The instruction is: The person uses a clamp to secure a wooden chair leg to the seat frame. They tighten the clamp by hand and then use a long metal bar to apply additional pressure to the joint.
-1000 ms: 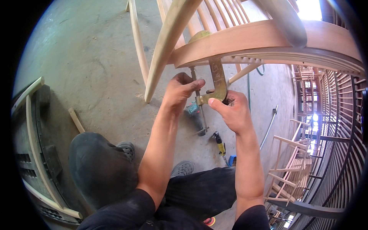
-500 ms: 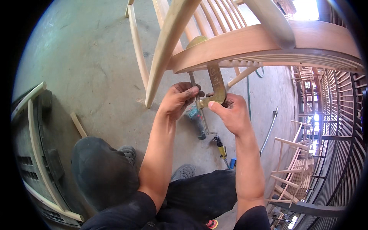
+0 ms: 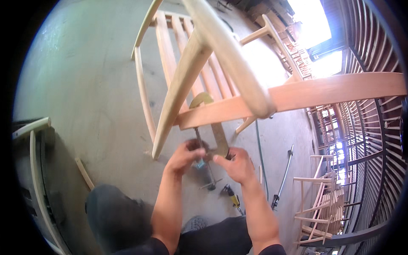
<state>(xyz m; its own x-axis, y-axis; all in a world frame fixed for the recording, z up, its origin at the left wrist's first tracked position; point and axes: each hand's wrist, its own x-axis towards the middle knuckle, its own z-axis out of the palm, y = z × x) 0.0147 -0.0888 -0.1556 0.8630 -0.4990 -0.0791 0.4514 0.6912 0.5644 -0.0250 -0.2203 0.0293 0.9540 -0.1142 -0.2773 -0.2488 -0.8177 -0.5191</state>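
Observation:
A wooden chair frame stands before me, with a curved rail (image 3: 238, 108), a pale tapered leg (image 3: 180, 87) and long slats (image 3: 165, 51). A brass-coloured C-clamp (image 3: 219, 138) hooks over the rail near its left end, its screw pointing up at the underside. My left hand (image 3: 182, 158) is closed round the threaded screw, fingers slightly blurred. On the lower bend of the clamp's body, my right hand (image 3: 238, 166) grips with thumb in front and fingers behind. Whether the screw presses tight on the wood I cannot tell.
Below the clamp, a teal and black power tool (image 3: 204, 175) lies on the floor beside a yellow and black air tool (image 3: 233, 196). A long metal bar (image 3: 289, 163) and a green hose (image 3: 261, 157) lie rightward. Wooden frames (image 3: 316, 204) are stacked farther right; a wood strip (image 3: 85, 173) lies left.
My view has tilted up, so chair, clamp and hands sit lower in the picture and more slats show. Both hands stay on the clamp.

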